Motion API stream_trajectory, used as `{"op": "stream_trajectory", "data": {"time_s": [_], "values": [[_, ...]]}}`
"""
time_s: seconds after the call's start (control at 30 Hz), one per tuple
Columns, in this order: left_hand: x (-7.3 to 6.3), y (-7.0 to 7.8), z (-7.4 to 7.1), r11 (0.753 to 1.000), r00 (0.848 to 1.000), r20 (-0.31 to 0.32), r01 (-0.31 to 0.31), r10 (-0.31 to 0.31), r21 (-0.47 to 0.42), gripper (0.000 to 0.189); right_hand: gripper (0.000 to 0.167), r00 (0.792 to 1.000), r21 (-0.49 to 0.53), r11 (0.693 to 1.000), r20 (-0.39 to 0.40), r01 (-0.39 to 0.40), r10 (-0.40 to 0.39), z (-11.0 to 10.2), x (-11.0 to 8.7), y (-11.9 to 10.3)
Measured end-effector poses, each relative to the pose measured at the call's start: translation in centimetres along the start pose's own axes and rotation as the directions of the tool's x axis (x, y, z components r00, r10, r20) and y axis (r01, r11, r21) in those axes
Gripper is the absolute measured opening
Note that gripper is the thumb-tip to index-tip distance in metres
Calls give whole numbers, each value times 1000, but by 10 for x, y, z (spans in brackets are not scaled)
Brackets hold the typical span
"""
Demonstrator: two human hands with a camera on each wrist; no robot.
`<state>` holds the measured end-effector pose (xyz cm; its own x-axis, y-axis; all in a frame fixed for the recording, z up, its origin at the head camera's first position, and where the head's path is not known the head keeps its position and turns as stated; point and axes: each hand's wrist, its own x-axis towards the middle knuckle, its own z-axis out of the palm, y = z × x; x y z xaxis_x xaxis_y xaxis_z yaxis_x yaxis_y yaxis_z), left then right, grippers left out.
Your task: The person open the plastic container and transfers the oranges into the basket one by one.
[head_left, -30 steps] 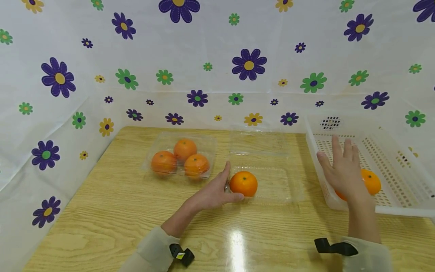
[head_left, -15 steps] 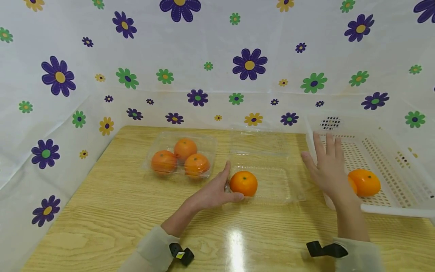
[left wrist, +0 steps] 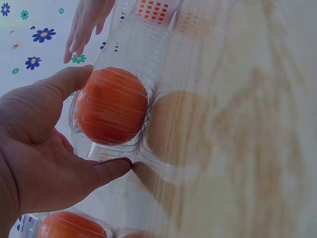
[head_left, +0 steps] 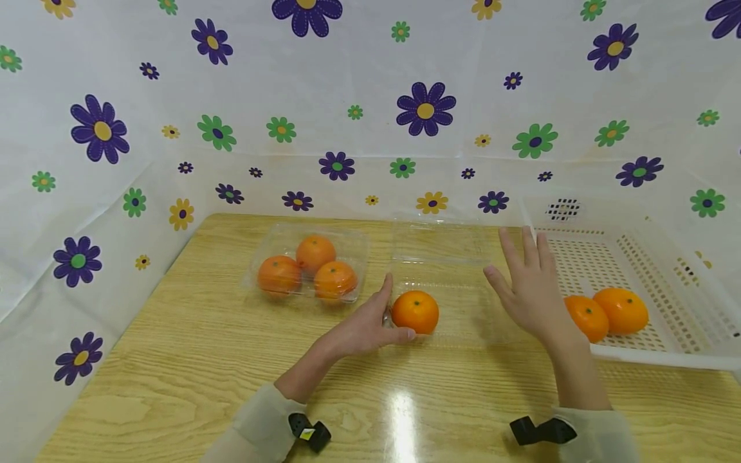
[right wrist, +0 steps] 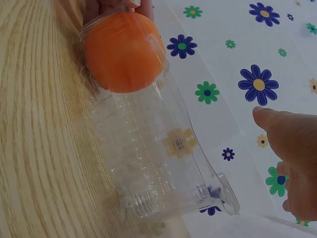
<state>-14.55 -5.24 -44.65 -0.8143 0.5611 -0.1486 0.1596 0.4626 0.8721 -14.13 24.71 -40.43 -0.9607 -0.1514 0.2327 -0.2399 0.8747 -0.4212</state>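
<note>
A transparent plastic clamshell box (head_left: 463,315) lies with its lid (head_left: 440,241) folded back. One orange (head_left: 415,313) sits in its left end. My left hand (head_left: 365,328) rests at that end, thumb along the front wall and extended fingers at the left side. In the left wrist view, the thumb tip touches the box's rim beside the orange (left wrist: 111,106). My right hand (head_left: 529,296) hovers with spread fingers between the box and the white basket (head_left: 666,357), holding nothing. Two oranges lie side by side in the basket, the nearer-left one (head_left: 587,318) close to my right forearm.
Left of the open box stands another transparent box (head_left: 353,241) with three oranges in it, its lid seemingly down. Behind the wooden table (head_left: 191,360) hangs a white flowered cloth (head_left: 359,77). The basket's side wall rises at the right.
My right hand has moved left from over the basket toward the box, uncovering both oranges in the basket. My left hand and the orange beside it stay put.
</note>
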Motion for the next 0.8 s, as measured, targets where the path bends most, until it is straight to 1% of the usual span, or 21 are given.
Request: {"op": "stream_trajectory", "data": {"time_s": [0.17,0.33,0.53,0.8], "values": [[0,-1,0,1000,1000,-2,-3,3,-2,113,71,999,13,1000,46,5,-5,7,1,-8],[0,-2,0,1000,1000,3,-4,4,-8,113,72,997,2,1000,82,9,-9,13,1,-14],[1,-3,0,1000,1000,4,-3,3,-15,113,71,994,20,999,101,48,-50,24,1,-21],[0,-3,0,1000,1000,6,-4,4,-7,113,70,983,20,995,156,97,-99,37,0,-34]]}}
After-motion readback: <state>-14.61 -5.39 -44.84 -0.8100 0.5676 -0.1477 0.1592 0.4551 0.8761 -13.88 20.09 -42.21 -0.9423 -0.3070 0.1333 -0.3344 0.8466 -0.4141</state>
